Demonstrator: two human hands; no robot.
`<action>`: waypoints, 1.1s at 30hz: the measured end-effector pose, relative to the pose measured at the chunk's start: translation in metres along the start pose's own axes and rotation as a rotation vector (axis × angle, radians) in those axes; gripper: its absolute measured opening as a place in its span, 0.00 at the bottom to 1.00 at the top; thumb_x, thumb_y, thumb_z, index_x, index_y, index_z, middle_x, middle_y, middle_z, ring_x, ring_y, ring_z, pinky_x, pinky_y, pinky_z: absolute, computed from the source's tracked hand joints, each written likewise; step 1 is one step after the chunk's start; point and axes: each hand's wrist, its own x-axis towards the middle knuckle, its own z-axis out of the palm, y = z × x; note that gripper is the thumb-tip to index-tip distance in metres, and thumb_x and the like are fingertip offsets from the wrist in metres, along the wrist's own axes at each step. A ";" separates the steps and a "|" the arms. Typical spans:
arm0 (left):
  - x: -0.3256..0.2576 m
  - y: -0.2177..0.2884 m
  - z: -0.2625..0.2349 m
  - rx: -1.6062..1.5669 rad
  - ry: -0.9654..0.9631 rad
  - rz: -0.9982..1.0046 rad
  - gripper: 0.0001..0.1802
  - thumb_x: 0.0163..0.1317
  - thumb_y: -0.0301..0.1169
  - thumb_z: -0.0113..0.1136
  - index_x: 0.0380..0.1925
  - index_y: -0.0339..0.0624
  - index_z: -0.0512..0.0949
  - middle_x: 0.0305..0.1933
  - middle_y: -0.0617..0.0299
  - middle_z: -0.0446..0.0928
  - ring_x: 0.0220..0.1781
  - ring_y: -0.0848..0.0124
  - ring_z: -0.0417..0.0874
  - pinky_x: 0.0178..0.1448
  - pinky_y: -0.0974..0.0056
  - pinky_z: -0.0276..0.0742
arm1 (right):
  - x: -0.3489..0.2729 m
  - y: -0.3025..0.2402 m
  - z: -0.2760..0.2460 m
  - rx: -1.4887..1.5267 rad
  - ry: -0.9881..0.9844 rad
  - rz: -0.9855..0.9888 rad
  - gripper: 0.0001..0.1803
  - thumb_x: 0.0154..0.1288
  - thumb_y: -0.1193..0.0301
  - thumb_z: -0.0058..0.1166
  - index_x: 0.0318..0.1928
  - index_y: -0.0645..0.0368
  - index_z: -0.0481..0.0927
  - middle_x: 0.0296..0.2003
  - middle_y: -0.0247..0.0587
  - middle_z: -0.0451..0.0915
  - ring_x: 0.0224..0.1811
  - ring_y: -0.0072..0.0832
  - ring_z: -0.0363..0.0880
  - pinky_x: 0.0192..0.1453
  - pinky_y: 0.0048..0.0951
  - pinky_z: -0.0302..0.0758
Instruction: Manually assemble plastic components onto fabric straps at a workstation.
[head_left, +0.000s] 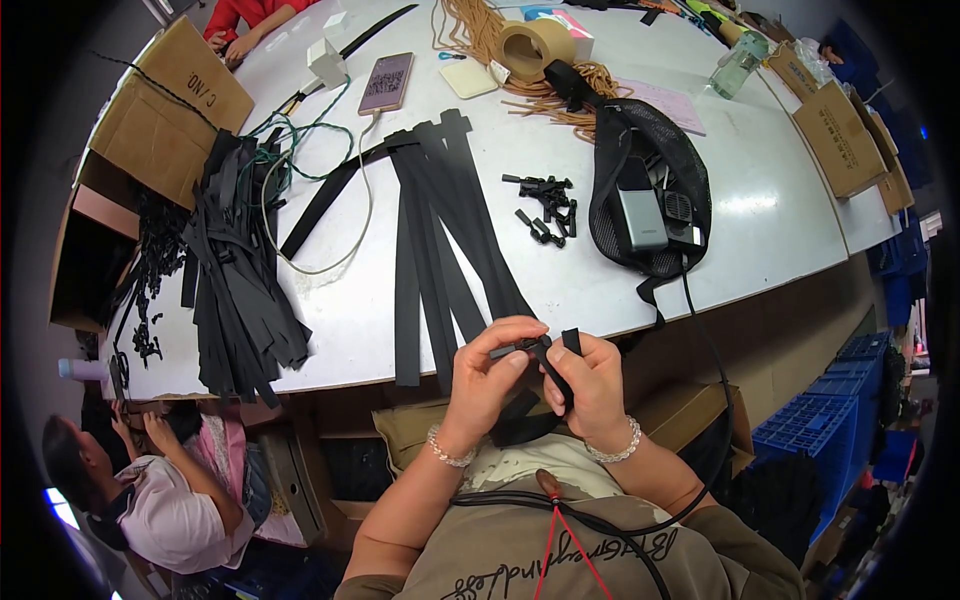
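My left hand (490, 370) and my right hand (590, 385) meet just below the front edge of the white table (760, 220). Together they pinch a black strap (557, 375) with a small black plastic buckle (520, 349) at its end. The left fingers grip the buckle, while the right fingers hold the strap where it folds down. The strap's lower end drops toward my lap, partly hidden by my hands. Several long black straps (440, 230) lie fanned on the table right above my hands. A small heap of black plastic clips (548, 205) sits further back.
A pile of black strap pieces (235, 280) lies at the left, by an open cardboard box (150, 110). A black mesh pouch (650, 190) with devices is at the right. A phone (386, 82), tape roll (528, 48), tan cord and bottle (738, 62) stand farther back. Another person (160, 500) sits lower left; blue crates (830, 420) are right.
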 end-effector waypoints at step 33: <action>-0.013 0.020 -0.002 -0.011 0.181 -0.123 0.09 0.65 0.25 0.54 0.43 0.35 0.79 0.36 0.67 0.79 0.35 0.83 0.75 0.40 0.78 0.72 | 0.007 -0.002 -0.006 -0.315 -0.190 -0.129 0.11 0.66 0.73 0.50 0.25 0.63 0.75 0.19 0.22 0.67 0.21 0.10 0.60 0.24 0.16 0.57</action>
